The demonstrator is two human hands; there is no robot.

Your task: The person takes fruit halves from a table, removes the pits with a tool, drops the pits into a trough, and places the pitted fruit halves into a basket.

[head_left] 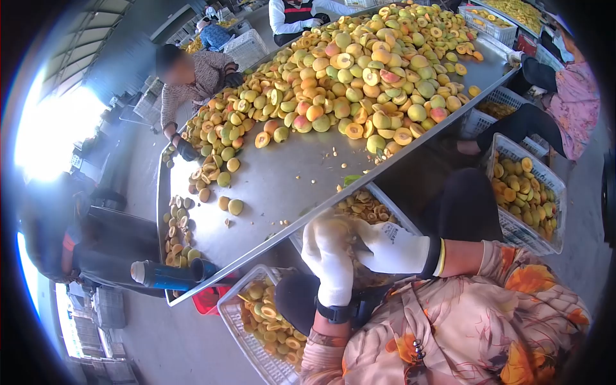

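Observation:
My left hand, in a white glove with a dark watch at the wrist, is closed with its fingers curled. My right hand, also in a white glove, meets it fingertip to fingertip, closed too. Whatever lies between them is hidden by the gloves. Both hands are over a crate of apricot halves at the table's near edge. Beyond them, a large heap of whole and halved apricots covers much of the metal table.
A crate of apricot halves stands at lower left, another crate at right. A blue flask lies at the table's left corner. One person reaches onto the table from the left; others sit at the far side and right.

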